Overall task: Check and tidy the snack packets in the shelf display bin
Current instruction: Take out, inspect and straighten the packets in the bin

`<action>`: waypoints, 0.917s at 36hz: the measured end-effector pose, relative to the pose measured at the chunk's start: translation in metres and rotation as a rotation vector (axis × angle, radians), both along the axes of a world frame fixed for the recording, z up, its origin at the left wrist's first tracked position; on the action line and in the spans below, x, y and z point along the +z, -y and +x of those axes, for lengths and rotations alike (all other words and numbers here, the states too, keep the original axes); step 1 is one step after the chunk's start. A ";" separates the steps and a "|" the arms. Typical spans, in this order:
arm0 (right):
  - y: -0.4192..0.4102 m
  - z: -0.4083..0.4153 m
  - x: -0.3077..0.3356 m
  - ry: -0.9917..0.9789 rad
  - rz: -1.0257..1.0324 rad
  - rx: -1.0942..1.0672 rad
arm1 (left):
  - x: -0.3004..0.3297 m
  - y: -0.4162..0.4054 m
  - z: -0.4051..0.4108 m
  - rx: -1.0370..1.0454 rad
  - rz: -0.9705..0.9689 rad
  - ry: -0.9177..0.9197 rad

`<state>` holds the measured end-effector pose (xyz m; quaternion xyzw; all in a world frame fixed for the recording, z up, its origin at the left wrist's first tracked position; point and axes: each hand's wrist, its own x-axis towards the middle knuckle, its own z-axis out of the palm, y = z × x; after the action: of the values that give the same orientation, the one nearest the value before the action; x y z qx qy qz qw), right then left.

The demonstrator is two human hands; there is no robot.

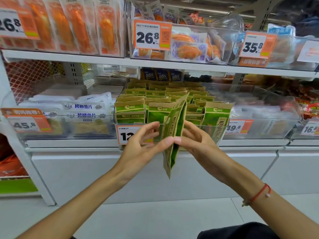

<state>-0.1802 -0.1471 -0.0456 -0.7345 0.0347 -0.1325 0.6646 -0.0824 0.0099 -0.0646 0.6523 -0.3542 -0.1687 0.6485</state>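
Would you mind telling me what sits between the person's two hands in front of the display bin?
In the head view, one green and brown snack packet stands edge-on between the left hand and the right hand, pinched by both thumbs in front of the display bin.

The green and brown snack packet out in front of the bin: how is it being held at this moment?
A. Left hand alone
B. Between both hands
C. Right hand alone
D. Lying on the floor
B: the green and brown snack packet stands edge-on between the left hand and the right hand, whose thumbs pinch it from either side in front of the display bin.
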 end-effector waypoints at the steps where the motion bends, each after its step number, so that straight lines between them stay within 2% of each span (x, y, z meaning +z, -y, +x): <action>1: 0.001 0.000 -0.001 0.015 0.018 0.010 | -0.002 0.001 0.001 -0.035 0.024 -0.003; 5: 0.003 -0.001 0.000 0.028 -0.002 0.035 | -0.004 0.002 0.002 -0.126 0.012 -0.031; 10: 0.004 -0.002 0.001 0.007 -0.044 0.038 | -0.004 0.002 0.003 -0.057 0.026 0.060; 15: 0.009 -0.005 0.006 0.055 0.175 -0.041 | -0.008 -0.001 0.003 0.065 0.133 0.246; 19: 0.014 -0.004 0.002 0.039 0.173 -0.032 | -0.007 0.000 0.001 0.088 0.142 0.264; 24: 0.018 -0.003 0.000 0.045 0.163 -0.033 | -0.005 0.000 0.000 0.067 0.145 0.246; 28: 0.024 -0.004 0.002 0.030 0.135 -0.019 | -0.003 0.001 0.001 -0.029 0.061 0.098; 33: 0.024 -0.004 0.002 0.079 0.138 -0.141 | 0.002 -0.003 0.000 -0.163 0.006 -0.002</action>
<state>-0.1841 -0.1709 -0.0432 -0.6770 0.0693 -0.2051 0.7035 -0.0821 0.0130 -0.0630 0.6230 -0.4050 -0.2224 0.6312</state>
